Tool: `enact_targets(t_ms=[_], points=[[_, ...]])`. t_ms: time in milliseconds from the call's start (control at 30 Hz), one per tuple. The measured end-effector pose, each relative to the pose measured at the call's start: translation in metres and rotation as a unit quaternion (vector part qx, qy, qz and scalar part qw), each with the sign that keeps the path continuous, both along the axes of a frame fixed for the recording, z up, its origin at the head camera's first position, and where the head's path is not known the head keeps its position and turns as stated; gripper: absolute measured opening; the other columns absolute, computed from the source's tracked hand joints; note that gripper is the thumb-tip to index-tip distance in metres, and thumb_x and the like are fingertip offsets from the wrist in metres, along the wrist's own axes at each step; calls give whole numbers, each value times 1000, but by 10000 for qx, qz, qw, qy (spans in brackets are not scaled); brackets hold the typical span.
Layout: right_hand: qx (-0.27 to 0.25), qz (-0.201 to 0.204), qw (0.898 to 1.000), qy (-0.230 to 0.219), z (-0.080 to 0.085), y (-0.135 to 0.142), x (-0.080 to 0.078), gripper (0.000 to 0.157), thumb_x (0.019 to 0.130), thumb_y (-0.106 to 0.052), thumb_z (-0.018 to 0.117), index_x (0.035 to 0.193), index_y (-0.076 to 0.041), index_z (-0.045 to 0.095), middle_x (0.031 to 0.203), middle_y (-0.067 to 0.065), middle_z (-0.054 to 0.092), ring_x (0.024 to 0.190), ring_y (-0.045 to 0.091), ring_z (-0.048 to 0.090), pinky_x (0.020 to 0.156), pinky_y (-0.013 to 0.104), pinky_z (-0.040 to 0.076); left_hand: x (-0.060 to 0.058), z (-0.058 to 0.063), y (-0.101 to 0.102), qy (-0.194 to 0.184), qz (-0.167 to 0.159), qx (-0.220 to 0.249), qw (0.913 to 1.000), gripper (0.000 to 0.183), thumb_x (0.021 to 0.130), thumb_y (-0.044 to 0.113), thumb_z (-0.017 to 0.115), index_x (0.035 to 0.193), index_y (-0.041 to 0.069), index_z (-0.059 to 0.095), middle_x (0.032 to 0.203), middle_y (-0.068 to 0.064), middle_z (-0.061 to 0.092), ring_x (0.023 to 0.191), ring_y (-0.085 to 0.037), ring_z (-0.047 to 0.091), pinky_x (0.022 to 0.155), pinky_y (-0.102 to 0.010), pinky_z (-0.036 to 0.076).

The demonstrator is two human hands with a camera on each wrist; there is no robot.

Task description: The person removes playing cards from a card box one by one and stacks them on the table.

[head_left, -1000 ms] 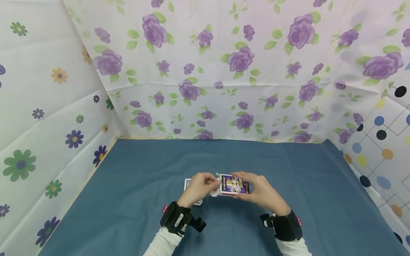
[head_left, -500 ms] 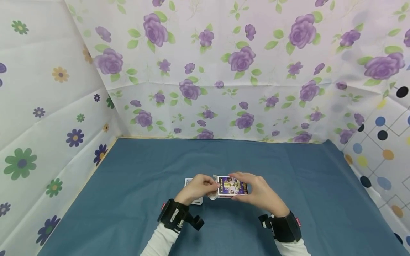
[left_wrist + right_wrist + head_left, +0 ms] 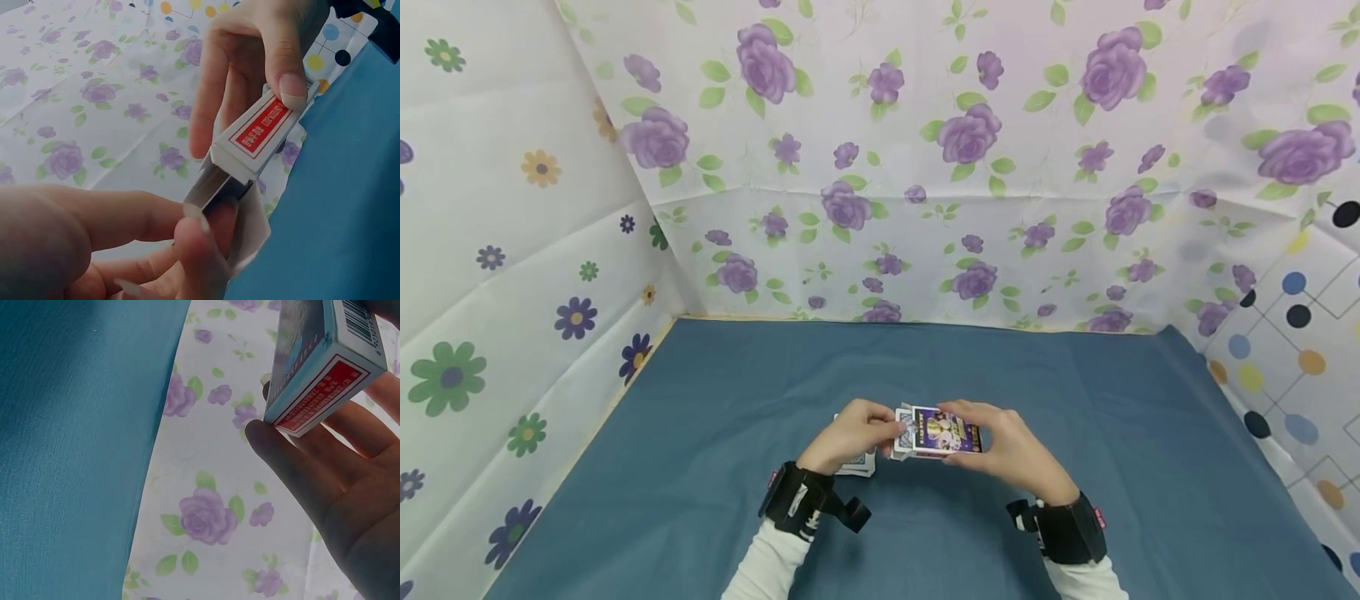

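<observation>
A purple playing-card box point(image 3: 949, 432) with a gold cup on its face is held over the table by my right hand point(image 3: 1011, 450), thumb and fingers on its opposite edges. Its open end faces left, with a white flap point(image 3: 253, 234) hanging from it. Playing cards point(image 3: 905, 427) with patterned backs stick partly out of that end. My left hand point(image 3: 853, 437) pinches them between thumb and forefinger. In the right wrist view the box point(image 3: 325, 390) shows a red label and a barcode. Below my left hand lies a stack of cards point(image 3: 859, 465), partly hidden by it.
Blue cloth point(image 3: 760, 375) covers the table. A white curtain with purple roses point(image 3: 842, 204) hangs behind it, with a flowered sheet point(image 3: 497, 333) at left and a dotted one point(image 3: 1300, 358) at right.
My left hand has drawn slightly leftward, and card backs now show between its fingertips and the box. My right hand keeps its grip on the box almost in place.
</observation>
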State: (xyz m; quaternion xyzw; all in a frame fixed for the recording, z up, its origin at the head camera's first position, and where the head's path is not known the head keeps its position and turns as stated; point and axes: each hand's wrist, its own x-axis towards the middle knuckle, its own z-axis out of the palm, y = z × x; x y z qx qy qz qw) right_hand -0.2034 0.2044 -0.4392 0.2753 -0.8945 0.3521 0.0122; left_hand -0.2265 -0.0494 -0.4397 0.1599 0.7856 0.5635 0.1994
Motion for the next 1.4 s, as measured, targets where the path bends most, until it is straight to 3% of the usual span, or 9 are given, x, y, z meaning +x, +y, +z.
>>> enact_targets(t_ms=[267,500,733,933,1100,1267,1400], points=[[27,29,10000,72,2,0,-1,65,79,-27,81,138,-16,55,135,11,59,122,32,59,86,38,53,0,2,-3,-131,85,316,9994,24,94,19,63,101,-3,71,60,2,60,57,-9,56,57,-26,40],[62,-20,9999,140,5,0,-1,65,78,-26,81,137,-15,56,134,11,60,120,31,59,82,37,53,-3,4,-7,-111,-30,324,9994,24,97,17,58,94,-5,67,64,0,60,58,-9,60,56,-24,38],[170,-158,9996,138,5,2,-3,66,78,-27,82,137,-16,56,134,13,60,118,30,61,77,33,51,-3,8,-24,-391,104,525,9978,26,98,12,54,113,-8,62,76,-3,69,68,-14,69,71,-31,53],[206,-220,9994,162,4,5,-3,66,78,-28,81,138,-17,55,135,13,59,121,32,59,85,42,52,-5,15,-45,-274,323,549,9976,29,95,7,58,119,-10,57,80,1,67,75,-14,64,76,-28,50],[142,-178,9996,173,2,7,-2,66,79,-28,81,138,-18,55,135,13,59,120,32,60,84,44,52,-7,19,-62,-88,722,530,9959,29,96,8,58,121,-7,60,86,-1,64,80,-14,61,80,-28,48],[123,-187,9996,156,0,8,-2,66,79,-27,81,138,-15,55,135,15,59,120,33,60,82,42,52,-8,20,-75,-169,1378,501,9890,32,96,16,60,122,-5,61,87,1,63,78,-12,58,73,-26,46],[168,-229,9995,134,-2,9,-2,65,79,-28,80,138,-15,55,136,15,58,121,33,59,83,40,51,-14,11,-78,-177,1749,456,9834,30,94,15,64,116,-6,63,79,2,63,70,-11,56,69,-28,47]])
